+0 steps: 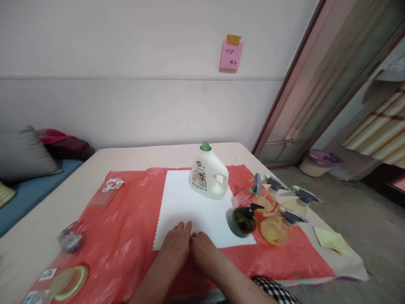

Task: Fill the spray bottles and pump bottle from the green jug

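Note:
My left hand [176, 244] lies flat, fingers stretched out, on the near edge of a white sheet [196, 207]. My right hand [202, 250] rests beside it, touching it, knuckles up and fingers curled loosely on the same edge; nothing shows in either hand. Behind the sheet's far right corner stands a cream detergent jug [209, 175] with a green cap and a side handle. To the right of my hands sits a dark green pump bottle [243, 219].
A red plastic sheet [120, 236] covers the table. Several yellow and pink spray bottles [278, 207] cluster at right, with yellow sticky notes [332, 241] nearer the corner. Small packets [112, 184] and a round lid [70, 281] lie at left. A pink note [231, 54] hangs on the wall.

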The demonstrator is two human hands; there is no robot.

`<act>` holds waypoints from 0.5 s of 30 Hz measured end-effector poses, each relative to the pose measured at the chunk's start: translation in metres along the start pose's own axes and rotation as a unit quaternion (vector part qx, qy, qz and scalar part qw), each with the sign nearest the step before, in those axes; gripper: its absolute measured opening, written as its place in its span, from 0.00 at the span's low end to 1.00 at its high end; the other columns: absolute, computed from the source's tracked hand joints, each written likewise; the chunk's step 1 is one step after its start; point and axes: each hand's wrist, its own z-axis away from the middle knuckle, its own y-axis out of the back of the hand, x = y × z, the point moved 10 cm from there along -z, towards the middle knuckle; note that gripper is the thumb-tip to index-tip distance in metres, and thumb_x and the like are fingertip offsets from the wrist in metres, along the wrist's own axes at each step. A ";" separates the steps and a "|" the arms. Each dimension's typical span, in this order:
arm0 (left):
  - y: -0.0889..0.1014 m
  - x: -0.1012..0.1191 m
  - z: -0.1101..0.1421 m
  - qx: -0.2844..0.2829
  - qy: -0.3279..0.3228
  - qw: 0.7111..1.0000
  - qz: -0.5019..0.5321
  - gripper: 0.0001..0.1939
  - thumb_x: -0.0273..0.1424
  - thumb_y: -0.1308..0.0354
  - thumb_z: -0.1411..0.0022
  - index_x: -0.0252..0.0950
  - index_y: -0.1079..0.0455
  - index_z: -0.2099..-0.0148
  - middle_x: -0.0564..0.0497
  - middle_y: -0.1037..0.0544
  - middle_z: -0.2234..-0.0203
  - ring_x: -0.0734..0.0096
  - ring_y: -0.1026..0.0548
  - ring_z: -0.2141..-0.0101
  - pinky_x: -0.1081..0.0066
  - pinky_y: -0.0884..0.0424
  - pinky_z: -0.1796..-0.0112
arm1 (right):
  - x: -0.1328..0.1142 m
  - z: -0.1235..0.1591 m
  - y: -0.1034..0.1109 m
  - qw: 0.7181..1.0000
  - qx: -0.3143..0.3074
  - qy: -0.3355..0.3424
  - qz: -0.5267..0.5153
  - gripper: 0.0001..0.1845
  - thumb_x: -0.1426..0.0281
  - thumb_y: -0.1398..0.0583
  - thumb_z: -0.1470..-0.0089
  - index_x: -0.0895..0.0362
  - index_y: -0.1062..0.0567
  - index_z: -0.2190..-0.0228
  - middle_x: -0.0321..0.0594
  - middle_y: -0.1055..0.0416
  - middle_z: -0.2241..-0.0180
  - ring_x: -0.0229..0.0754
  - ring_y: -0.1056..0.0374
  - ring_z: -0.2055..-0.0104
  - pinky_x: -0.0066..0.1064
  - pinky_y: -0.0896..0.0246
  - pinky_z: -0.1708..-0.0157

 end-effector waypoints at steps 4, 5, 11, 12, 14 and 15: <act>-0.001 -0.001 0.000 0.000 0.006 1.000 -0.001 0.29 0.21 0.61 0.34 0.35 0.41 0.32 0.40 0.27 0.45 0.56 0.28 0.47 0.64 0.33 0.50 | 0.000 0.000 0.001 1.000 -0.003 -0.004 0.000 0.23 0.78 0.45 0.42 0.63 0.28 0.46 0.53 0.23 0.56 0.51 0.28 0.58 0.41 0.36 0.61; -0.001 -0.001 0.000 0.001 0.005 1.000 0.000 0.29 0.21 0.60 0.34 0.35 0.41 0.32 0.40 0.27 0.45 0.56 0.28 0.47 0.64 0.33 0.50 | 0.000 0.000 0.001 1.000 -0.004 -0.004 0.000 0.22 0.78 0.44 0.43 0.63 0.28 0.46 0.53 0.23 0.56 0.51 0.28 0.58 0.41 0.36 0.61; -0.003 -0.002 0.000 0.007 -0.002 1.000 0.001 0.30 0.22 0.61 0.33 0.35 0.42 0.31 0.39 0.27 0.45 0.55 0.27 0.48 0.62 0.33 0.50 | -0.001 0.000 0.003 1.000 -0.006 -0.005 -0.002 0.23 0.78 0.44 0.43 0.63 0.28 0.46 0.54 0.23 0.55 0.52 0.27 0.57 0.41 0.36 0.61; -0.003 -0.002 -0.001 0.007 -0.002 1.000 0.001 0.30 0.22 0.61 0.33 0.35 0.41 0.32 0.39 0.27 0.45 0.55 0.27 0.48 0.62 0.32 0.50 | 0.000 0.000 0.003 1.000 -0.005 -0.006 -0.003 0.24 0.79 0.44 0.44 0.63 0.29 0.45 0.54 0.23 0.55 0.52 0.27 0.57 0.41 0.35 0.61; -0.002 -0.002 -0.001 0.007 0.001 1.000 0.001 0.30 0.21 0.61 0.33 0.35 0.41 0.32 0.39 0.27 0.45 0.56 0.27 0.48 0.62 0.32 0.50 | -0.001 0.000 0.004 1.000 -0.003 -0.004 -0.005 0.25 0.79 0.44 0.44 0.62 0.29 0.45 0.53 0.23 0.55 0.52 0.27 0.57 0.41 0.35 0.61; -0.001 -0.002 -0.001 0.007 0.003 1.000 0.001 0.30 0.21 0.61 0.34 0.35 0.41 0.32 0.40 0.27 0.45 0.56 0.27 0.48 0.63 0.32 0.50 | -0.001 0.000 0.004 1.000 -0.002 -0.004 -0.007 0.25 0.79 0.44 0.44 0.62 0.29 0.45 0.53 0.23 0.56 0.52 0.27 0.57 0.41 0.35 0.61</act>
